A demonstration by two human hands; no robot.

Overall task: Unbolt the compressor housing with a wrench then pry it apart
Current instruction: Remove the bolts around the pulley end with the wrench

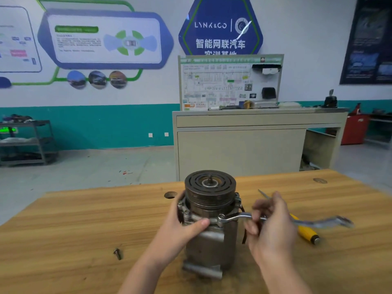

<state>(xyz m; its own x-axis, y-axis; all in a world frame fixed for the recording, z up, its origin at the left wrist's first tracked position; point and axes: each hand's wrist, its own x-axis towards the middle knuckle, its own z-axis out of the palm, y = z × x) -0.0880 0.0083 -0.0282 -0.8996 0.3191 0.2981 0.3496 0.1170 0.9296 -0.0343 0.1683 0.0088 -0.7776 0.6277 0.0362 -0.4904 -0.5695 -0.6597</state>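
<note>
L hand (182, 227) clasping upright compressor (210, 221) on table (63, 240); R hand (269, 221) gripping wrench (237, 218), ring end on flange bolt (221, 217).

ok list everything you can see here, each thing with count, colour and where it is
compressor: 1, grey metal with dark pulley on top, upright at table centre
wrench: 1, silver, ring end on a housing bolt at the compressor's front, handle running right
screwdriver: 1, yellow handle, lying on the table right of the compressor
loose bolt: 1, dark metal, on the table front left
table: 1, light wood, foreground
cabinet bench: 1, beige, behind the table
diagram board: 1, white with green frame, standing on the bench
shelf cart: 1, grey, far left by the wall
red bin: 1, far right
left hand: 1, gripping the compressor's upper housing
right hand: 1, gripping the wrench handle
</note>
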